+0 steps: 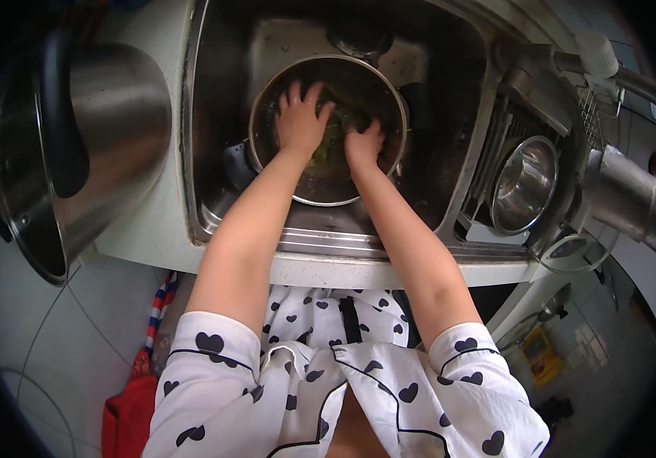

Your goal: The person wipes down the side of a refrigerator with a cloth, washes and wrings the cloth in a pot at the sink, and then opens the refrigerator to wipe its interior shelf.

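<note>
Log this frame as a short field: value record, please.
container: round metal pot with side handles, inside the rectangular steel sink
contents: green pieces; exact kind unclear
left_hand: left hand in pot, fingers spread
right_hand: right hand in pot, fingers partly hidden; grip unclear
left_of_sink: large silver steel pot, black handles
right_side: shiny round steel bowl

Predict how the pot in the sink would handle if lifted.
The pot is probably heavy for its size, since water and what look like greens sit inside. It would likely slosh if tilted, being wide and open. Looking metallic, it should hardly flex.
</note>
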Available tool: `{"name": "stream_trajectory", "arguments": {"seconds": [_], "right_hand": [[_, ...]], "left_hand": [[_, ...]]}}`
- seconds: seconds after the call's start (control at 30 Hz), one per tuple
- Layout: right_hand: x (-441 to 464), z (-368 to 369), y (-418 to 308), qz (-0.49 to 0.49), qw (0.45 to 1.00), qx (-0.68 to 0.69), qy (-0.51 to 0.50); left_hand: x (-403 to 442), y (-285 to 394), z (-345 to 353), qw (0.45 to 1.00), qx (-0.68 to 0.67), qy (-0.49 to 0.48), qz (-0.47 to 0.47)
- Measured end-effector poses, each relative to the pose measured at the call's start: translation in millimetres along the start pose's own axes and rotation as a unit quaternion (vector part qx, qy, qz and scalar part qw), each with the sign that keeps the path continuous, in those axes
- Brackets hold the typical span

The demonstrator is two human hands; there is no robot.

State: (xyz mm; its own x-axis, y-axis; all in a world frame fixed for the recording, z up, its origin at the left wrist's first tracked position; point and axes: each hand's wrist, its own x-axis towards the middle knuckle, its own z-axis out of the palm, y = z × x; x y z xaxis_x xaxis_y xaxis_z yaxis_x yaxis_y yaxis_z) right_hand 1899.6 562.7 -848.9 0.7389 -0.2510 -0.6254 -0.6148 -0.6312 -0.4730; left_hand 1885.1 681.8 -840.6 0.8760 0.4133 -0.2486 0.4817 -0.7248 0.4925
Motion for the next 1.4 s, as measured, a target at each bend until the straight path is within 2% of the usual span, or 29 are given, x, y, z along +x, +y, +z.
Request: {"name": "stream_trajectory", "arguments": {"seconds": [0.07,0.13,0.17,0.2,0.23,0.27,0.33,0.37,0.43,0.47,0.5,0.53,0.6,0.63,0.67,0.7,0.77,0.8,0.87,0.97,1.1,1.13,1.23,1.27,1.33,1.37,1.4], "right_hand": [[2,7,3,0.011,0.995,0.085,0.041],[1,13,-1,0.019,0.964,0.264,0.0],[2,15,-4,0.021,0.936,0.35,-0.021],[2,6,-12,0.097,0.894,0.42,-0.124],[0,-11,-25,0.171,0.831,0.48,-0.225],[0,-24,-31,0.242,0.749,0.527,-0.32],[17,-18,-11,0.146,0.708,0.561,-0.403],[19,-12,-5,0.142,0.708,0.563,-0.401],[-8,-18,-32,0.136,0.708,0.568,-0.398],[-23,-26,-44,0.161,0.699,0.568,-0.403],[-29,-30,-49,0.186,0.691,0.568,-0.407],[-26,-28,-36,0.167,0.667,0.591,-0.422],[-46,-32,-38,0.168,0.762,0.535,-0.325],[-59,-37,-44,0.166,0.803,0.502,-0.273],[-63,-42,-45,0.152,0.812,0.498,-0.264],[-58,-45,-40,0.115,0.859,0.436,-0.243],[-43,-51,-23,0.04,0.931,0.308,-0.193],[-38,-48,-21,0.039,0.955,0.257,-0.142],[-29,-40,-15,0.044,0.971,0.183,-0.149],[-14,-23,-9,0.05,0.976,0.153,-0.147],[6,-12,-5,0.083,0.983,0.15,-0.063],[8,-10,-4,0.087,0.983,0.158,-0.04],[8,-7,-2,0.072,0.974,0.206,-0.061],[9,-6,-3,0.06,0.965,0.245,-0.076],[7,-2,-6,0.039,0.941,0.319,-0.108],[9,-2,-10,0.082,0.915,0.361,-0.158],[14,-2,-13,0.125,0.884,0.4,-0.207]], "left_hand": [[-10,8,3,0.997,-0.003,0.002,-0.078],[-17,14,15,0.989,-0.047,-0.003,-0.142],[-16,12,17,0.962,-0.215,-0.059,-0.155],[-16,11,16,0.905,-0.376,-0.114,-0.163],[-18,23,-1,0.817,-0.526,-0.168,-0.166],[-26,35,-19,0.852,-0.484,-0.161,-0.118],[-36,51,-39,0.873,-0.441,-0.205,-0.023],[-42,56,-50,0.881,-0.417,-0.225,0.023],[-52,74,-86,0.934,-0.288,-0.17,0.122],[-57,73,-83,0.946,-0.26,-0.104,0.164],[-55,70,-80,0.954,-0.233,-0.1,0.162],[-49,65,-78,0.961,-0.206,-0.095,0.159],[-33,57,-75,0.979,-0.15,-0.051,0.124],[-20,46,-70,0.985,-0.152,-0.077,0.032],[-7,28,-63,0.994,-0.082,-0.041,0.054],[-2,21,-66,0.994,-0.029,-0.1,0.02],[0,6,-56,0.991,0.046,-0.122,0.024],[-3,1,-43,0.991,0.086,-0.089,0.048],[-9,-9,-13,0.981,0.166,-0.021,0.097],[-24,-22,13,0.932,0.246,-0.116,0.241],[0,-5,4,0.989,0.11,-0.075,0.064],[-1,0,4,0.993,0.085,-0.054,0.058],[-3,0,8,0.998,0.048,0.012,-0.031],[-3,2,16,0.998,-0.005,0.033,-0.062],[-8,9,27,0.983,-0.109,0.071,-0.128],[-9,9,30,0.951,-0.261,-0.014,-0.167],[-9,16,16,0.887,-0.404,-0.097,-0.2]]}}
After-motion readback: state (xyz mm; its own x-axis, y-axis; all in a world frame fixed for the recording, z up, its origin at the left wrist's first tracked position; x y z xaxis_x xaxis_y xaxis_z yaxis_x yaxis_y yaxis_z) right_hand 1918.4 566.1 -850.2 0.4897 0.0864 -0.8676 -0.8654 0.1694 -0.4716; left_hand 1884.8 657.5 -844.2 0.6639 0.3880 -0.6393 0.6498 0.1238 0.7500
